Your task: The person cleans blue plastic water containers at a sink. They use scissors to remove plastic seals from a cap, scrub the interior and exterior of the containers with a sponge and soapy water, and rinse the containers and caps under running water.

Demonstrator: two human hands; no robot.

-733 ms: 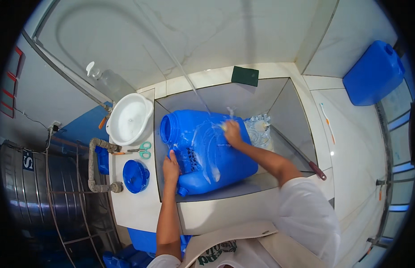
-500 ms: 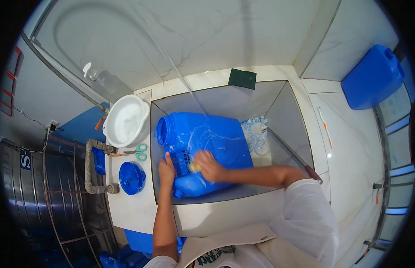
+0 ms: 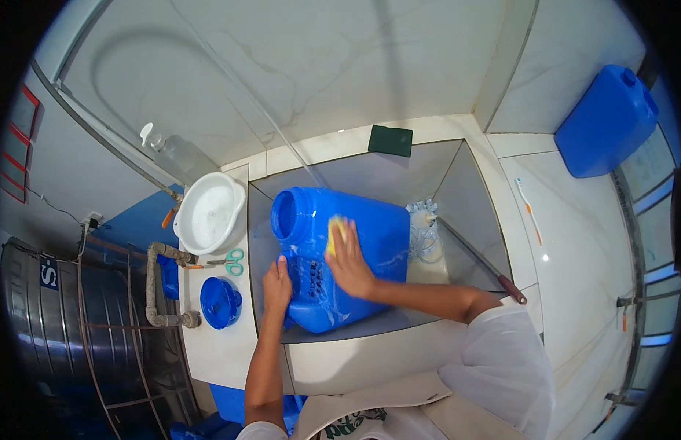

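A big blue jerrycan [image 3: 377, 242] lies tilted in the grey sink, its wide round mouth uncovered and facing left. White suds streak its upper face, and dark lettering marks the side near the handle. My left hand [image 3: 277, 284] grips the jerrycan at its handle end, thumb up; the other fingers are mostly hidden behind the plastic. With its fingers stretched over a yellow sponge [image 3: 336, 236], my right hand [image 3: 350, 268] presses it against the soapy upper face, just right of the mouth.
Left of the sink [image 3: 458, 176] are a white basin [image 3: 235, 220] with suds, green-handled scissors [image 3: 235, 262] and a blue lid [image 3: 217, 302]. A dark green scouring pad [image 3: 390, 141] lies on the back rim. A long-handled brush [image 3: 480, 264] leans right; a toothbrush [image 3: 529, 209] and another jerrycan [image 3: 604, 125] lie beyond.
My right hand has moved the sponge up from near the handle to beside the mouth. The jerrycan has turned somewhat, its lettered side showing more. My left hand keeps its grip.
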